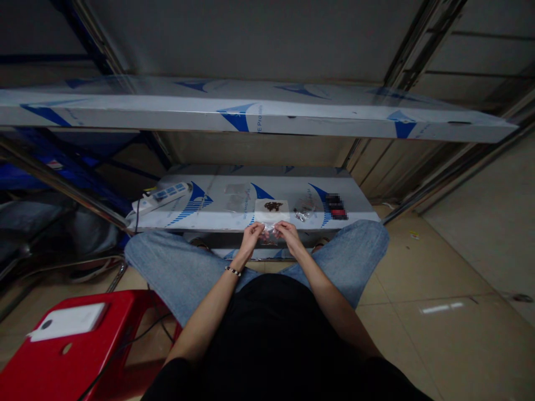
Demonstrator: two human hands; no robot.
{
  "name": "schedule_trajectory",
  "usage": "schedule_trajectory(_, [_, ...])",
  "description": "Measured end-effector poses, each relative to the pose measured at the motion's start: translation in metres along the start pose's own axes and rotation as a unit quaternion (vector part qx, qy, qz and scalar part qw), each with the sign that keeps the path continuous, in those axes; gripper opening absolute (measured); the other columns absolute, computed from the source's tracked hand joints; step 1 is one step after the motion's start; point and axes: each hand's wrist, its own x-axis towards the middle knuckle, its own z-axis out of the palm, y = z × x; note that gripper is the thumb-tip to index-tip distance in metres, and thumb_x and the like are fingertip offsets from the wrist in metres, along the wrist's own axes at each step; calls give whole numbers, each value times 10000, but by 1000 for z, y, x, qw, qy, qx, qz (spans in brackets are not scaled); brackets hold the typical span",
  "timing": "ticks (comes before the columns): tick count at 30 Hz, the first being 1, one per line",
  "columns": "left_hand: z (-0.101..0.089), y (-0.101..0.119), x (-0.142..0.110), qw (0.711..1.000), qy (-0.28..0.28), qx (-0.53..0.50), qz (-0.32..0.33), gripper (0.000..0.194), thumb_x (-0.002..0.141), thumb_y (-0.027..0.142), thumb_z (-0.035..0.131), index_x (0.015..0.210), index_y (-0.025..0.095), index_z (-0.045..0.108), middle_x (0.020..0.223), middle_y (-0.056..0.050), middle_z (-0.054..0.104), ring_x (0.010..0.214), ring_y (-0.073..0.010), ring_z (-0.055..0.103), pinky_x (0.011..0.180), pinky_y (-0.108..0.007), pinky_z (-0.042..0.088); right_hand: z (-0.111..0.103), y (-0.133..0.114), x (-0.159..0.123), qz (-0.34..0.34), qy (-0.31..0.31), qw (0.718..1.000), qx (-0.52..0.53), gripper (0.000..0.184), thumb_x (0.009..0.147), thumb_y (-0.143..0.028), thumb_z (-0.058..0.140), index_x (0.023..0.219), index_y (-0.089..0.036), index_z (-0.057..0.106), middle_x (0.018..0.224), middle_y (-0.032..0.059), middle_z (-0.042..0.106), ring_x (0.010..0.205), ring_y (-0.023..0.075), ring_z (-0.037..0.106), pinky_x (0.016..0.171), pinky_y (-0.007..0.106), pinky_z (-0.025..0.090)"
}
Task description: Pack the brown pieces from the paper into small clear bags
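Grip closed: left hand (251, 239) and right hand (290, 235) pinch a clear plastic bag (270, 235) between them.

Left hand (251, 239), right hand (289, 236) pinching clear bag (270, 235), at front edge of shelf (200, 221), white paper (281, 211) with dark brown pieces (273, 206) just behind, power strip (161, 196) at left corner, bead bracelet (233, 271) on left wrist

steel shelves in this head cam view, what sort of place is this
Probably a storeroom or makeshift workroom, going by the stainless steel shelf rack still in its blue-printed protective film, the loose power strip, and the beige tiled floor.
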Motion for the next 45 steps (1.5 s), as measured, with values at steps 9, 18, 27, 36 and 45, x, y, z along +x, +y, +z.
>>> schedule_trajectory(9, [2,1,0,1000,23,-18,8,325,780,463,751,801,165,622,670,-1,632,594,-134,601,576,-238,476,5,0,-1,12,-9,1000,-4,312,746,-506,722,757,-209,629,677,-13,619,609,144,566,565,244,451])
schedule_trajectory(18, [3,3,0,1000,20,-12,1,327,759,454,763,791,167,609,690,12,602,587,-125,577,580,-239,484,11,-3,-6,9,-33,999,-17,358,758,-552,745,786,-198,698,750,28,689,666,156,604,609,258,465])
schedule_trajectory(27, [9,5,-4,1000,-28,8,-11,300,774,431,756,717,165,629,679,-17,642,615,-152,594,631,-270,496,14,-6,-8,-16,-27,999,-32,309,771,-511,731,723,-211,673,694,26,669,643,177,605,636,292,488])
schedule_trajectory(36, [6,6,-4,999,-48,15,15,270,813,407,731,731,164,647,695,-26,654,651,-158,605,657,-270,490,15,-6,-9,-11,-71,997,-41,383,773,-585,729,756,-207,666,662,5,649,603,156,571,589,267,462])
schedule_trajectory(45, [13,11,-5,998,-58,4,-7,322,795,453,754,711,161,647,657,-30,651,608,-156,593,630,-275,480,18,-7,-10,-29,-44,998,-19,362,790,-532,720,671,-208,610,581,-20,569,573,143,535,581,256,441])
